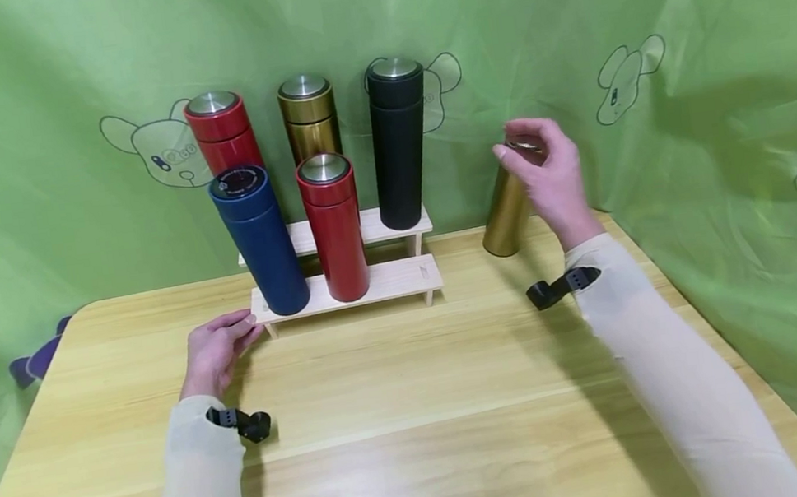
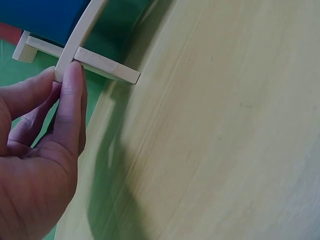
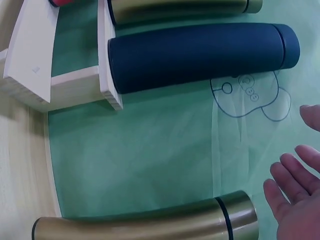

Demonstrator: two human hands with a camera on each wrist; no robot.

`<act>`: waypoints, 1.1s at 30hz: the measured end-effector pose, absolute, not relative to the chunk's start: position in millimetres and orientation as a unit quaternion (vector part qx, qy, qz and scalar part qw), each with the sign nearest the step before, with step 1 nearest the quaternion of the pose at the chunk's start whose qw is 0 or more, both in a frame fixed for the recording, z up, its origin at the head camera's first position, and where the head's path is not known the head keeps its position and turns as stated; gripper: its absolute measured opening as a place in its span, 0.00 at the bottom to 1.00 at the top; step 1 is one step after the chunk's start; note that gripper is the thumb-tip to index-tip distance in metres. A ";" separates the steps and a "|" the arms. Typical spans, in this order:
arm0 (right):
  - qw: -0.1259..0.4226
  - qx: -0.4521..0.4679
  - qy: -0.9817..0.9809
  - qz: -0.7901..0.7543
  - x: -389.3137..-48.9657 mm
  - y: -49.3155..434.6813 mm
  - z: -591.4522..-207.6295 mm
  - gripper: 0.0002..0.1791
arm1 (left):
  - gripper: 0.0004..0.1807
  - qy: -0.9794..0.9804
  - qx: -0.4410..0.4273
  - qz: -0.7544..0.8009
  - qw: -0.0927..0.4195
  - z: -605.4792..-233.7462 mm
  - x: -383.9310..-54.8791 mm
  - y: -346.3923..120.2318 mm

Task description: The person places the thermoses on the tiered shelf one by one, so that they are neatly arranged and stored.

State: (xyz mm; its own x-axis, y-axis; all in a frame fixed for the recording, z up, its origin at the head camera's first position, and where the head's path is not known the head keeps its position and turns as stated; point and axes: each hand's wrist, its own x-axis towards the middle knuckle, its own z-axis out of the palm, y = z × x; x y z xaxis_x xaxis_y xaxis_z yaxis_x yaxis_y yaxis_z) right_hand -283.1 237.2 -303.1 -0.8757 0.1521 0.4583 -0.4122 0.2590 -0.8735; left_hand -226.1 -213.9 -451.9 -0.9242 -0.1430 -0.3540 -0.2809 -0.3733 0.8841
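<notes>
My left hand (image 1: pixel 213 356) pinches the left end of a two-tier wooden stand (image 1: pixel 395 278) between thumb and fingers; the left wrist view shows the grip on the lower board (image 2: pixel 75 47). A blue thermos flask (image 1: pixel 263 253) and a red flask (image 1: pixel 338 239) stand on that lower tier. At the right, a gold flask (image 1: pixel 506 214) stands on the table. My right hand (image 1: pixel 549 172) is beside its top, hiding part of the lid in the head view. In the right wrist view, the fingers (image 3: pixel 290 180) are spread loosely, apart from the gold flask (image 3: pixel 145 225).
On the upper tier stand another red flask (image 1: pixel 223 129), another gold flask (image 1: pixel 309 118) and a black flask (image 1: pixel 401 144). A green curtain (image 1: pixel 526 9) with printed bear faces hangs behind the wooden table (image 1: pixel 406 430) and along its right side.
</notes>
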 end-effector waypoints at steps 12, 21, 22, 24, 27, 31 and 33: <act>0.248 0.021 -0.742 0.622 -294.2 254.9 -308.7 0.25 | 0.25 0.567 -0.187 0.801 0.047 -448.9 -226.5 -214.8; 0.243 -0.013 -0.803 0.543 -302.5 263.4 -316.6 0.37 | 0.24 0.559 -0.184 0.807 0.045 -450.8 -226.9 -214.5; 0.242 -0.017 -0.807 0.538 -303.3 264.3 -317.3 0.37 | 0.24 0.559 -0.183 0.807 0.044 -451.1 -227.0 -214.6; 0.241 -0.023 -0.811 0.533 -304.9 266.0 -318.7 0.38 | 0.24 0.560 -0.181 0.808 0.043 -451.2 -227.2 -214.4; 0.229 -0.037 -0.819 0.525 -307.3 269.0 -321.3 0.41 | 0.24 0.561 -0.177 0.807 0.045 -451.5 -227.6 -214.9; 0.201 -0.047 -0.831 0.517 -311.4 272.6 -325.7 0.49 | 0.25 0.565 -0.179 0.804 0.051 -450.5 -227.0 -215.4; 0.194 -0.050 -0.832 0.517 -313.2 273.6 -327.6 0.52 | 0.26 0.567 -0.182 0.802 0.056 -449.8 -226.1 -215.4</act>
